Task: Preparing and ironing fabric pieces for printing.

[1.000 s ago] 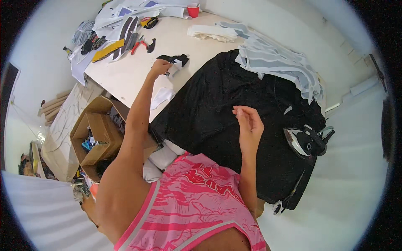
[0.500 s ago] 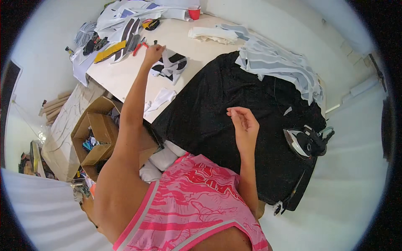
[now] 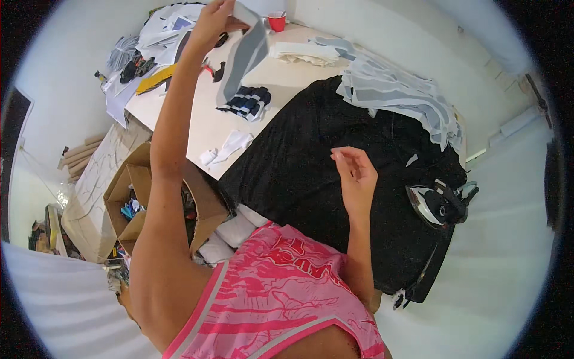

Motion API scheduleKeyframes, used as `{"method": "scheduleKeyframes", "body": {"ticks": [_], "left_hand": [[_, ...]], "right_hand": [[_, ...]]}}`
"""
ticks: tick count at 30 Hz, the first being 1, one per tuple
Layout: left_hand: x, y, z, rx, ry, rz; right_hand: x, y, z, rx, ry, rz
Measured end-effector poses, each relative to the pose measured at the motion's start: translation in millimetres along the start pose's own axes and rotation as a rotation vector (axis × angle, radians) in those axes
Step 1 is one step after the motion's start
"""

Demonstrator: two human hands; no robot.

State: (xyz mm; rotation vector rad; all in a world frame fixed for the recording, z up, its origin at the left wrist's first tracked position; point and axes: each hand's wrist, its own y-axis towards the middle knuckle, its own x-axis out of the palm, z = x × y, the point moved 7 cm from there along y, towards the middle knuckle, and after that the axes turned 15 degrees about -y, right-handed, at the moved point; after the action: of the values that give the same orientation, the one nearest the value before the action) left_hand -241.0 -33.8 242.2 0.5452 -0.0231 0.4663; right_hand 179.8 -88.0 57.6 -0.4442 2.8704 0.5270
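Observation:
My left hand [image 3: 216, 21] is raised at the far side of the table, its fingers closed on the upper end of a grey and white fabric strip [image 3: 248, 54]. The strip hangs down, its lower end over a small pile of dark-and-white patterned fabric pieces [image 3: 251, 102]. My right hand [image 3: 357, 170] hovers above the black cloth [image 3: 293, 143], loosely curled, thumb apart from the fingers, with nothing in it. To its right a black and silver iron [image 3: 436, 203] rests on the cloth.
Grey-and-white fabric pieces [image 3: 394, 90] lie across the cloth's far right. Beside them is folded cream cloth [image 3: 305, 54]. A red cup [image 3: 277, 22] stands at the back. White scraps [image 3: 233, 143] lie near the black cloth. An open cardboard box [image 3: 206, 206] stands below the table's left.
My left hand has moved up and away, lifting the grey and white strip off the pile and uncovering the patterned pieces. My right hand has shifted slightly right.

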Motion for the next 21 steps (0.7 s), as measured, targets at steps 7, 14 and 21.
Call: {"method": "scheduleKeyframes", "body": {"ticks": [7,14,21], "left_hand": [[148,-23,108,0.066,-0.263,-0.229],[243,-25,159,0.113,-0.442,-0.437],[208,-33,149,0.020,-0.527,-0.263]], "right_hand": [[25,42,-66,-0.242,-0.115,0.201],[15,80,-71,-0.405,-0.375,0.559],[-54,15,-62,-0.499,-0.131,0.296]]}}
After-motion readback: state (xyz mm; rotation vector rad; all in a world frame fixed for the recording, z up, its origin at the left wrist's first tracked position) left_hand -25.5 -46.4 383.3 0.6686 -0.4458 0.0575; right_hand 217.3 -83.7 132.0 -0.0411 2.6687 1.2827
